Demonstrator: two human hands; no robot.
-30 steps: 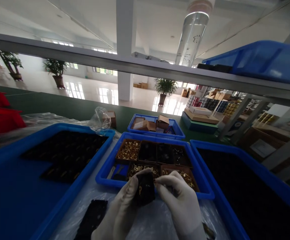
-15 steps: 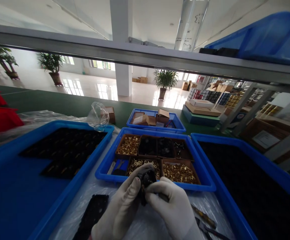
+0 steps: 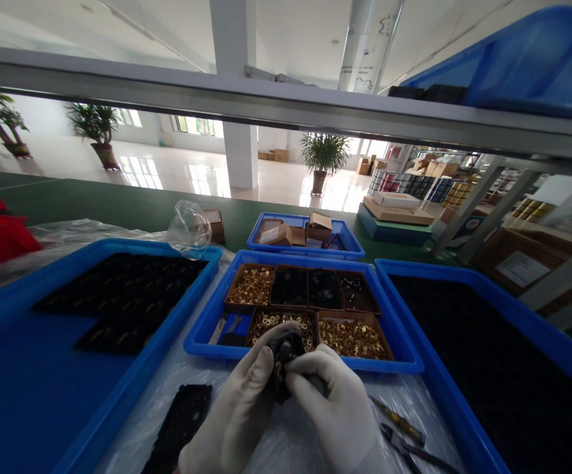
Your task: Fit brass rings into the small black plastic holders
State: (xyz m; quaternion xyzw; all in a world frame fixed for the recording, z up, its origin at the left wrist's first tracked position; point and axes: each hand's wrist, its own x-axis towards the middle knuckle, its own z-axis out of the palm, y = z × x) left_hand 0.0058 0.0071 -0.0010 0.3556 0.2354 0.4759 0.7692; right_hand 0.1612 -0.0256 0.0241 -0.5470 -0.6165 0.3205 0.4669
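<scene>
Near the front edge of the parts tray, my gloved left hand (image 3: 239, 405) is closed around a small black plastic housing (image 3: 290, 347), tilted up. Small brass-coloured bits show inside it. My gloved right hand (image 3: 338, 405) has thumb and forefinger pinched together against the housing's lower right side; whatever lies between the fingertips is hidden. A flat black plastic piece (image 3: 182, 415) rests on the plastic sheeting, left of my left hand. To the right of my right hand lie a screwdriver with a yellowish handle (image 3: 401, 423) and dark-handled pliers (image 3: 407, 447).
Ahead is a blue tray (image 3: 199, 339) with cardboard boxes of brass parts (image 3: 352, 339), black parts (image 3: 290, 286) and screws. Large blue trays of black pieces flank it, left (image 3: 83, 428) and right (image 3: 463, 421). A shelf beam (image 3: 276, 105) crosses above the bench.
The view has shifted slightly. My hands keep nearly the same pose, with the housing turned a little so its brass bits show more. The right fingertips still press against it.
</scene>
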